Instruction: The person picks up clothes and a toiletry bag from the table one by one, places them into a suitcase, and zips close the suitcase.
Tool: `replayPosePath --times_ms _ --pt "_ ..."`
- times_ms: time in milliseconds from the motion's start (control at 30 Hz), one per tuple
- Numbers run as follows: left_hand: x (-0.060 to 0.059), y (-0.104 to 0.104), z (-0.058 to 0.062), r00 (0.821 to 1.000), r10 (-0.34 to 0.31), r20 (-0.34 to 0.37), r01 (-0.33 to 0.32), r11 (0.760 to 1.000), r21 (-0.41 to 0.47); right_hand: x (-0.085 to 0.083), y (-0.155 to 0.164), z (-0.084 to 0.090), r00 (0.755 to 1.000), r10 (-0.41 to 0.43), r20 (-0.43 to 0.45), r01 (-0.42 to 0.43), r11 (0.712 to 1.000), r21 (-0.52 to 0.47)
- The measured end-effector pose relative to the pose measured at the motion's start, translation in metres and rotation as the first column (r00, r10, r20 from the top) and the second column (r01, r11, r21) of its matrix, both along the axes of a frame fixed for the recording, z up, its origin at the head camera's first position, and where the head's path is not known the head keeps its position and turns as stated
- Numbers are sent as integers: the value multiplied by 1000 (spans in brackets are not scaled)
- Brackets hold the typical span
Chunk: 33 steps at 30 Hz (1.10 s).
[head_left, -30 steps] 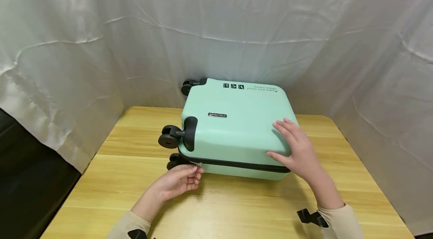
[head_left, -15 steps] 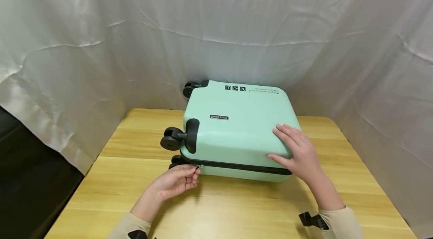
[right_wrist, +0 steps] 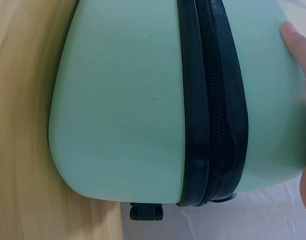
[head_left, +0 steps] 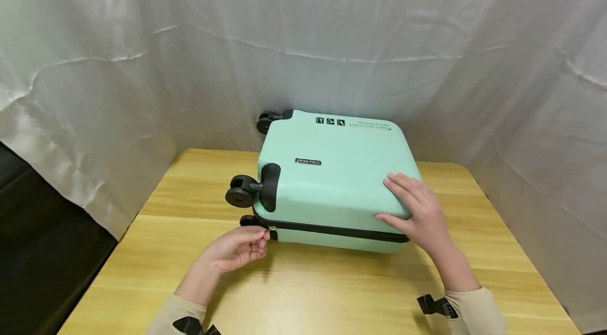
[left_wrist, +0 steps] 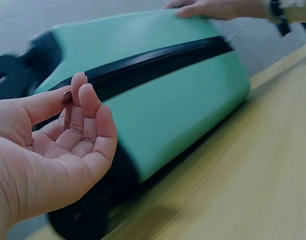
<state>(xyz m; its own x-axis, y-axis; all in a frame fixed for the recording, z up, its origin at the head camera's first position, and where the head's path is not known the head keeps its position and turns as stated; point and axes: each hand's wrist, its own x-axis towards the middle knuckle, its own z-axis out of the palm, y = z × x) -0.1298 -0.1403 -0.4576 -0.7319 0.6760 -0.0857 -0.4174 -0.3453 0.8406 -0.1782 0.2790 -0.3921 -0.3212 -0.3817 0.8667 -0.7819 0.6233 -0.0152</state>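
A mint-green suitcase (head_left: 341, 166) lies flat on the wooden table, its black wheels (head_left: 240, 191) pointing left. Around its side runs a black zipper (right_wrist: 215, 100), whose teeth look joined in the right wrist view. My left hand (head_left: 237, 250) pinches the small metal zipper pull (head_left: 272, 228) between thumb and forefinger near the front left corner. In the left wrist view the pull (left_wrist: 67, 97) is mostly hidden by the fingers. My right hand (head_left: 419, 214) rests with spread fingers on the suitcase's top at the right front corner.
The wooden table (head_left: 332, 293) extends in front of the suitcase and to both sides. Pale grey cloth (head_left: 332, 35) hangs behind and along the sides, close to the suitcase's back edge. Dark cloth (head_left: 42, 250) shows at the lower left, beyond the table edge.
My left hand has moved a little to the left along the zipper, with the pull still pinched. My right hand stays on the suitcase's corner.
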Motion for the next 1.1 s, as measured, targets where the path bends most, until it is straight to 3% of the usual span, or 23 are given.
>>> replayPosePath --times_ms 167,500,767,1100 --pt "-5 -16 0 1000 -5 -6 5 1000 12 -1 0 -2 1000 -12 -1 12 1000 -10" --pt "-10 -17 -4 999 -41 -26 42 998 39 -2 2 -5 1000 -2 -13 2 1000 -20" --pt "-12 -23 -3 999 9 -39 -7 998 55 -1 0 -2 1000 -16 -1 16 1000 -13" --pt "-11 -21 -7 999 7 -41 -3 994 109 -2 2 -1 1000 -25 -3 25 1000 1"
